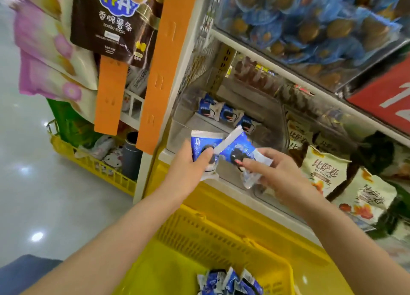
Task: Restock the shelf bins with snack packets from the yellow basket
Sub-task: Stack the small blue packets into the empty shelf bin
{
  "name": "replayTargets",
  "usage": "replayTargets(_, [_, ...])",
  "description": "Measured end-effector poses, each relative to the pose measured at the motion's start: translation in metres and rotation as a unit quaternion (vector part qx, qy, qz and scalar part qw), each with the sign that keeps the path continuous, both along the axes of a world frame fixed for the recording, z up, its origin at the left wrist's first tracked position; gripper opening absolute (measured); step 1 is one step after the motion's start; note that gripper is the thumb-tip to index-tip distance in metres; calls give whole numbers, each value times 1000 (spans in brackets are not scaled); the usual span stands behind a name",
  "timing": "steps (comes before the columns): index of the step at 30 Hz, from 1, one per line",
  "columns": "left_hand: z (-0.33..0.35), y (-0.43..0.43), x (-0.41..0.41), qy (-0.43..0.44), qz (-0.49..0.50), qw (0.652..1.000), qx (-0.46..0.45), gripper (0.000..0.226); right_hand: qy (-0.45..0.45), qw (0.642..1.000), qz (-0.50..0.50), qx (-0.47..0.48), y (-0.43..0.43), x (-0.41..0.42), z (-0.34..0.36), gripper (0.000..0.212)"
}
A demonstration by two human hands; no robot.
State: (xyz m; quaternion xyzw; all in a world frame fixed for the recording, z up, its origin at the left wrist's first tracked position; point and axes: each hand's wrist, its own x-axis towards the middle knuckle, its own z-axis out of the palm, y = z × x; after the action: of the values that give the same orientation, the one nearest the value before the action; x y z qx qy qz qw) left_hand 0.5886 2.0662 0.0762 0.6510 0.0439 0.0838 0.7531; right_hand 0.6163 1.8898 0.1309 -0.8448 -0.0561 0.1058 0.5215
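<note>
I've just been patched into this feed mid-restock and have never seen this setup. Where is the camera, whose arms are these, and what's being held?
There is no machine here. The two bare arms belong to a person, and the single picture comes from a wide-angle camera on that person's head, looking forward and down. The left hand grips one blue-and-white snack packet. The right hand pinches a second blue-and-white packet. Both are held at the front of a clear plastic shelf bin, where a few similar packets lie at the back. Below the arms sits the yellow plastic basket, with more blue packets inside. Cream-coloured snack bags sit to the bin's right.
</note>
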Motion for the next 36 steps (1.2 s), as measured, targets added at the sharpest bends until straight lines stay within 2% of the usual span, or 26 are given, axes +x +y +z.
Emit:
replayTargets(2, [5, 11, 11, -13, 28, 999, -36, 17, -28, 997, -75, 0, 4, 31, 4, 66])
replayTargets(5, [5, 25, 24, -22, 65, 998, -15, 24, -84, 981, -152, -81, 15, 85, 5, 51])
replayTargets(9, [5, 39, 32, -10, 82, 996, -18, 20, -120, 961, -132, -212, 32, 149, -8, 48])
replayTargets(13, [4, 52, 37, 0, 91, 996, -16, 29, -115, 926, -75, -351, 39, 196, -28, 35])
replayTargets(21, [-2, 54, 43, -17, 84, 996, 26, 22, -87, 923, -45, -372, 41, 242, -49, 39])
replayTargets(24, [-3, 55, 47, -14, 81, 996, 20, 24, -119, 890, -36, -439, 38, 254, -51, 37])
replayTargets(30, [-5, 57, 50, -12, 72, 997, 19, 26, -177, 839, -31, -514, 45, 253, -50, 35])
replayTargets(33, [-5, 58, 49, 4, 65, 998, -21, 32, -222, 815, -34, -535, 54, 240, -43, 37])
replayTargets(34, [-5, 57, 49, 9, 59, 998, -30, 32, -242, 819, -39, -519, 60, 231, -40, 37])
replayTargets(36, [-4, 56, 47, 24, 35, 998, -49, 34, -281, 859, -39, -427, 71, 207, -32, 34])
